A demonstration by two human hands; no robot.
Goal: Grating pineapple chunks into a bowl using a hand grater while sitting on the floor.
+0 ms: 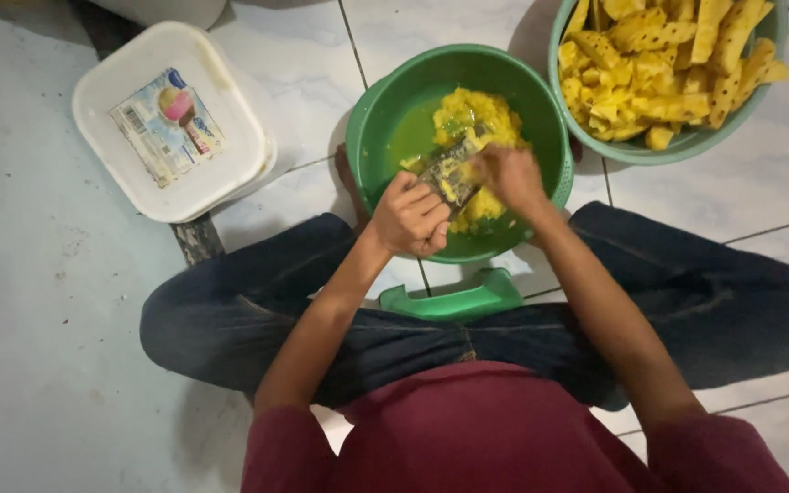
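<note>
Grating pineapple over green basin (541, 100) on tiled floor; left hand (410, 217) gripping metal grater (449, 171), fingers curled tight round its lower end. Right hand (510, 175) pressing pineapple piece against grater, fingers pinching it; pulp (484, 114) heaping in basin. Probably needing fresh spear from bowl (636, 151) of cut pineapple beside.

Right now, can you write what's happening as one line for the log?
left hand: holds metal grater | right hand: presses yellow fruit on grater | under: green bowl of pulp | beside: pineapple pieces in pale green bowl
</note>
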